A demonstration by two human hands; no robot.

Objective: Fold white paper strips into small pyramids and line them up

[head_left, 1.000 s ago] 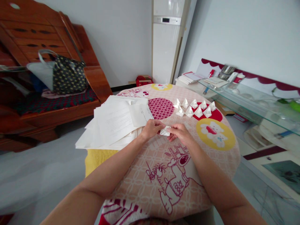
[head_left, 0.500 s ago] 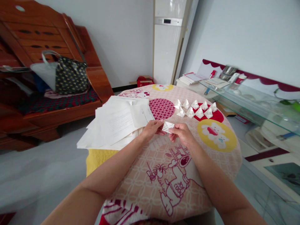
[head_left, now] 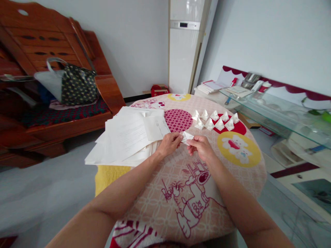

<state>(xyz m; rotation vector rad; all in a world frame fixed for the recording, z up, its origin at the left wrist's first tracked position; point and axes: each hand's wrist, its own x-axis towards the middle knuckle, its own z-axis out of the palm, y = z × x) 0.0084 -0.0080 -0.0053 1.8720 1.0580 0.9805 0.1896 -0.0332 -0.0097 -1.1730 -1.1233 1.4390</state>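
Observation:
A small folded piece of printed white paper (head_left: pixel 187 137) is held between my two hands over the table. My left hand (head_left: pixel 170 143) pinches its left edge, fingers curled in. The right edge is gripped between thumb and fingers of my right hand (head_left: pixel 200 146). Beyond my right hand, several folded white paper boats (head_left: pixel 209 124) stand in two rows on the patterned cloth (head_left: pixel 178 193). Close to my left hand lies a stack of white paper sheets (head_left: pixel 124 137), some with printed text, a smaller piece resting on top.
A glass-topped cabinet (head_left: pixel 281 103) with papers and cups runs along the right wall. On the left, a wooden bench (head_left: pixel 62 120) carries a dark patterned bag (head_left: pixel 79 84). A white standing air conditioner (head_left: pixel 182 51) and a red box (head_left: pixel 159 90) are behind the table.
My left fingers have curled tighter and shifted on the folded paper's left edge, and the paper has turned slightly. The boats and the stack stay where they were.

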